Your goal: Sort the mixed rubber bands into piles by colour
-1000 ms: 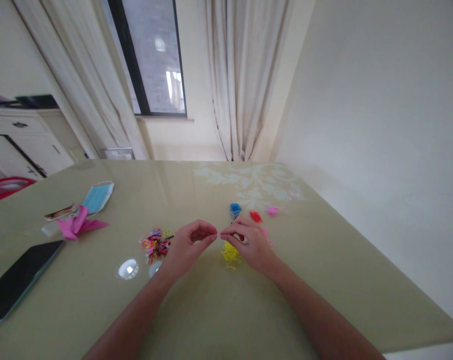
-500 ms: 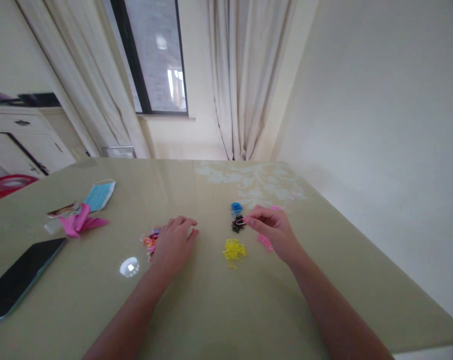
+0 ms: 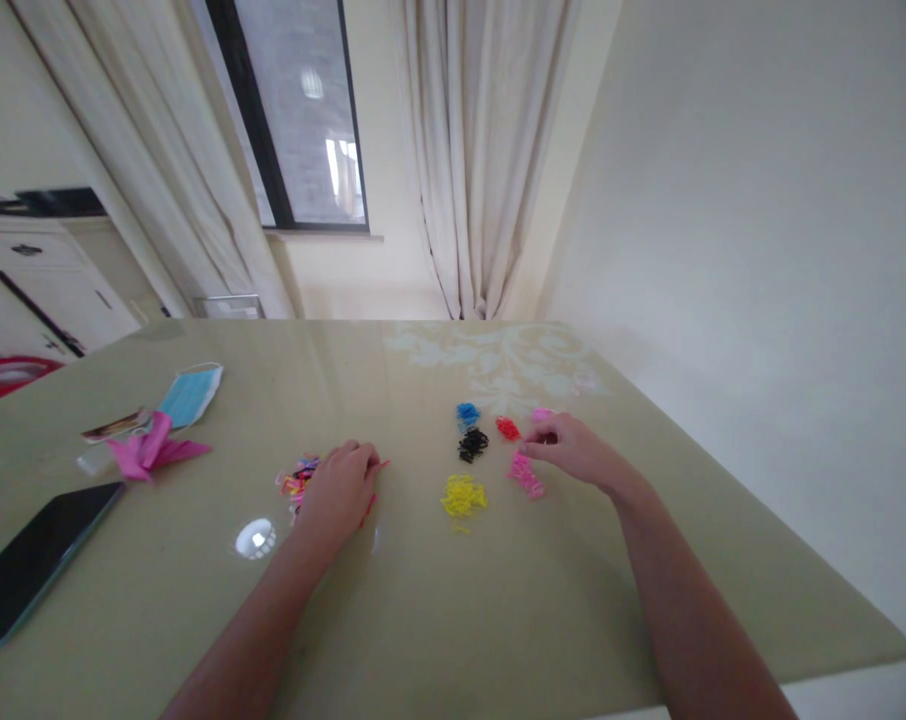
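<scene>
My left hand (image 3: 342, 488) rests over a mixed-colour heap (image 3: 297, 482) of small thin pieces, perhaps clips or little elastic bands. Its fingers curl down to the table, with red pieces (image 3: 369, 511) beside them; what they hold is hidden. Farther right, my right hand (image 3: 565, 447) has thumb and forefinger brought together just above a deep pink pile (image 3: 526, 474). Anything in that pinch is too small to make out. Close by lie a red pile (image 3: 507, 428), a black pile (image 3: 473, 444), a blue pile (image 3: 467, 413), a yellow pile (image 3: 463, 496) and a lighter pink pile (image 3: 543, 413).
A dark phone (image 3: 42, 560) lies at the table's left, near a pink folded-paper shape (image 3: 153, 450) and a blue face mask (image 3: 191, 394). A light reflects (image 3: 256, 538) off the glossy tabletop (image 3: 423, 620). A white wall (image 3: 760, 250) borders the right side.
My right hand has moved right, from over the black pile to the pink one, uncovering the red pile; the pale loop it pinched no longer shows. My left hand's fingers have curled in.
</scene>
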The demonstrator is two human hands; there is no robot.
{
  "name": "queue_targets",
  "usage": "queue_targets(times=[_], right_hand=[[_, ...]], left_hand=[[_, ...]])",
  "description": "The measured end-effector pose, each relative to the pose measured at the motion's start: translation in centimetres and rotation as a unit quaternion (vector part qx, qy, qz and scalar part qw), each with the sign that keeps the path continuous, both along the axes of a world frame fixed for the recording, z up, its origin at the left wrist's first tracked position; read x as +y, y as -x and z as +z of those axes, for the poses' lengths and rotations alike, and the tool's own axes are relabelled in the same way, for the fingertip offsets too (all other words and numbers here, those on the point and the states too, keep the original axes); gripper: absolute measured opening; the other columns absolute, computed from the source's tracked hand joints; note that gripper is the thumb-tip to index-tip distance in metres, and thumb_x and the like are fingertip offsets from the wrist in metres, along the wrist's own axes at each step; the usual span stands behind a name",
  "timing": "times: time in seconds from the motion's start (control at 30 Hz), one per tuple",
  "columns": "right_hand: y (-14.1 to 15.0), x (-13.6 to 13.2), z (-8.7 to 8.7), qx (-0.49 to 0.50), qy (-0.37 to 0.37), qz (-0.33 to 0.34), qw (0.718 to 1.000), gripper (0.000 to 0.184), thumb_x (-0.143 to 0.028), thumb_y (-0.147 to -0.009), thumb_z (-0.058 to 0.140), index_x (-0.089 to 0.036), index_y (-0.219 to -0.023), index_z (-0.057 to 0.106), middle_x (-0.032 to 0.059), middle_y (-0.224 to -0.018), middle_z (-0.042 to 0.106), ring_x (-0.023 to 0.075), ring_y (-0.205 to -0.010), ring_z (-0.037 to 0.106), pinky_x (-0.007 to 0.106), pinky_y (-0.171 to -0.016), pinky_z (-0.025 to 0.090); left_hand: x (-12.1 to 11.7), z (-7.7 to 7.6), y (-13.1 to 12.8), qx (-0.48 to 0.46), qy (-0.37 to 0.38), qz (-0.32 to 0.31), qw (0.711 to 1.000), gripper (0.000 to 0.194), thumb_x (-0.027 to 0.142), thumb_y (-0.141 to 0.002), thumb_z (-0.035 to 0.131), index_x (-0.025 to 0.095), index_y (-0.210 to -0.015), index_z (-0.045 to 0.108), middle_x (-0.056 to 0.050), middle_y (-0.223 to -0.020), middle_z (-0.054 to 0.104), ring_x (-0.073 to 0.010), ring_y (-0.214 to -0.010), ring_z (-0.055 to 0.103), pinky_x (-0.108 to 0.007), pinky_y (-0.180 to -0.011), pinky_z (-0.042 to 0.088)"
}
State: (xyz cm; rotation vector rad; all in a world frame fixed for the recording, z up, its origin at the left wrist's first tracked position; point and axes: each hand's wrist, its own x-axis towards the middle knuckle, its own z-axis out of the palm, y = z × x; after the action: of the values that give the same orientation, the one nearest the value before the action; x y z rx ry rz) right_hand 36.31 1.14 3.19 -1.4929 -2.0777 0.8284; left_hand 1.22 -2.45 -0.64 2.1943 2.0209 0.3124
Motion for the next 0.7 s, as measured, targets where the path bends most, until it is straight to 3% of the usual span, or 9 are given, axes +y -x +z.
queue_targets(times=[0.2,0.4,0.53,0.7], right_hand=[[-1.0,-0.6,0.4,-0.011,0.066,0.032,0.997,0.029,-0.04,-0.08,0.068,-0.015,-0.065,0.075,-0.0005,-0.06,0.059,0.0133,-0.059,0.045,0.029,-0.057,0.031],[-1.3,-0.6,0.3,-0.044,0.098,0.026,0.994,0.026,-0.031,-0.073,0.066,-0.017,-0.051,0.061,-0.0048,-0.052,0.045,0.0104,-0.054,0.035,0.029,-0.054,0.021],[-1.5,-0.3,0.0,-0.075,0.109,0.017,0.991,0.028,-0.035,-0.073,0.067,-0.016,-0.053,0.062,-0.0048,-0.052,0.043,0.0106,-0.054,0.033,0.029,-0.054,0.02],[-1.9,-0.2,-0.2,-0.085,0.075,0.0,0.994,0.035,-0.04,-0.075,0.071,-0.018,-0.052,0.057,-0.0039,-0.054,0.044,0.0114,-0.055,0.036,0.029,-0.054,0.023]], left_hand=[[0.2,-0.2,0.1,-0.038,-0.027,0.006,0.999,0.021,0.022,-0.1,0.048,0.019,-0.095,0.067,-0.01,-0.1,0.076,-0.0274,-0.096,0.07,-0.037,-0.086,0.048],[0.2,-0.1,0.1,-0.138,-0.067,-0.005,0.988,0.018,0.028,-0.098,0.052,0.022,-0.094,0.068,-0.007,-0.094,0.078,-0.0266,-0.093,0.072,-0.036,-0.083,0.05],[-0.2,0.2,-0.9,-0.264,-0.063,-0.058,0.961,0.017,0.033,-0.094,0.059,0.022,-0.091,0.072,-0.005,-0.091,0.08,-0.0233,-0.086,0.073,-0.035,-0.081,0.053],[-1.0,0.7,-2.5,-0.408,-0.038,-0.111,0.906,0.018,0.038,-0.088,0.071,0.022,-0.094,0.077,-0.004,-0.09,0.081,-0.0202,-0.083,0.074,-0.032,-0.081,0.057]])
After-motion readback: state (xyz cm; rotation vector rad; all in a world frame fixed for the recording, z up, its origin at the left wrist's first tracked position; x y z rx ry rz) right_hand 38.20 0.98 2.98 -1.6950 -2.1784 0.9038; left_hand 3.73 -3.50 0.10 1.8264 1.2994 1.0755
